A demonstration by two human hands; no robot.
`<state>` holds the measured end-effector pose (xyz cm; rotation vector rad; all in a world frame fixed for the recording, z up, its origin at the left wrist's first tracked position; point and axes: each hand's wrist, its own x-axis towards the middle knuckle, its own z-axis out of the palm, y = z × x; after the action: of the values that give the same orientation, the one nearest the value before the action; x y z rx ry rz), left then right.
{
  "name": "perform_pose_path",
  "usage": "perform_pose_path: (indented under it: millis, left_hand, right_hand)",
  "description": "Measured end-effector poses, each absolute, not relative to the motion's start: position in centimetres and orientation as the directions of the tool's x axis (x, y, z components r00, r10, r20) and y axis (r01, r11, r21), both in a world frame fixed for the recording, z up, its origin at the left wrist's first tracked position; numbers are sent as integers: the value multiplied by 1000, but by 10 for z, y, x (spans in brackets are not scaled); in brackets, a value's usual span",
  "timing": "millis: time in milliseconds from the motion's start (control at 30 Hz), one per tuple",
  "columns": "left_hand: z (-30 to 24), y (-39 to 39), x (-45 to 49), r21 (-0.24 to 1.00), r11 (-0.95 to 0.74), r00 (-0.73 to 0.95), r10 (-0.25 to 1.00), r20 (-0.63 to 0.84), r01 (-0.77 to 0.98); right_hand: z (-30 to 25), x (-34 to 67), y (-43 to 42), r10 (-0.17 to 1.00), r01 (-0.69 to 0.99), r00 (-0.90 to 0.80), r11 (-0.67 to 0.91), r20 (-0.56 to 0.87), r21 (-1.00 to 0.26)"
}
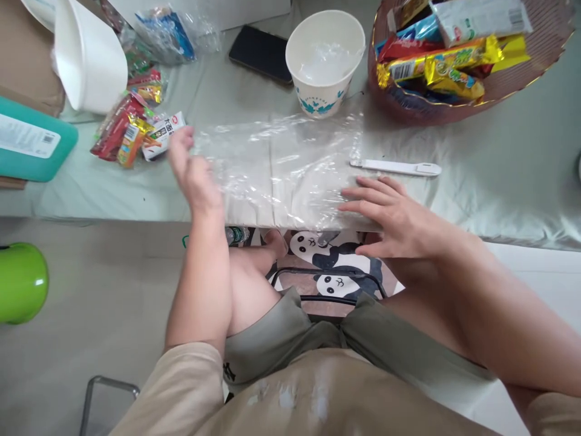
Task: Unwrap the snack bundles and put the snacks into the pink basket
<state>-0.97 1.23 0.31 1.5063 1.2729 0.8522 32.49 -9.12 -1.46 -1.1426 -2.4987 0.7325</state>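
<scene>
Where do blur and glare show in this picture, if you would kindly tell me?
In the head view, the left hand looks motion-blurred; in the head view, bright glints streak the clear plastic; also in the head view, a small highlight marks the green bin.

The left forearm (200, 272) rises from seven o'clock, its hand (197, 172) near ten, fingers toward eleven; they seem partly curled, though blur makes that uncertain. The right forearm (494, 284) slants in from four o'clock; its hand (393, 215) lies at three, back upward, fingers spread toward nine, thumb (370, 249) apart below them.
</scene>
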Motion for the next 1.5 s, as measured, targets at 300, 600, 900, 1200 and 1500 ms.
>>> perform_pose_path:
  millis: [300,600,900,1200,1500]
  left_hand:
    - [38,-55,-32,670,-509,254,858,448,540]
    - [30,-76,-33,835,-268,265,952,153,481]
    - [11,-51,-39,998,26,56,998,-23,-51]
    - [13,-51,-55,984,178,77,982,-175,-27]
    - [18,-58,-61,836,548,397,760,-515,36]
  right_hand:
    - [-8,299,-92,808,644,-561,563,181,-518]
    - [10,299,-92,931,275,-310,284,195,-919]
    - [-6,297,-78,886,191,-464,103,3,-976]
    - [1,276,-79,992,-66,2,-124,-124,-990]
    - [6,264,-74,940,-15,317,-126,-124,-992]
